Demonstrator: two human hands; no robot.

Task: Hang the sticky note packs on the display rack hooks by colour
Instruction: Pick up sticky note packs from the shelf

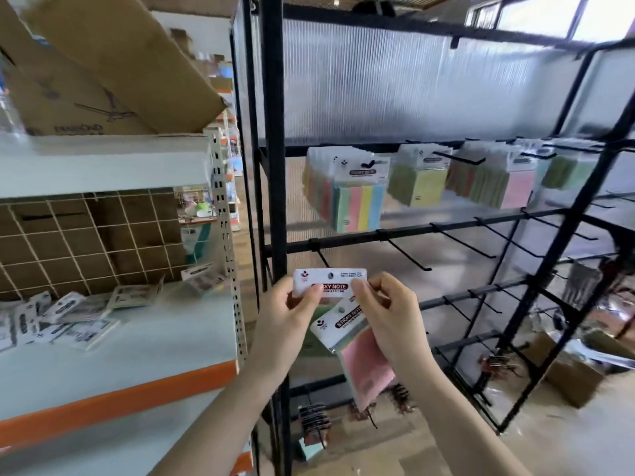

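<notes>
My left hand pinches the white header card of a sticky note pack held upright in front of the black display rack. My right hand pinches the same header's right end and also holds a second, tilted pack with pink notes showing. On the rack's upper bar hang a multicolour bunch, a yellow-green bunch, a pink bunch and a green bunch. The hooks on the bar below are bare.
More loose packs lie on the pale shelf at left, in front of a wire grid. A cardboard box sits on the shelf above. Boxes and clutter lie on the floor behind the rack.
</notes>
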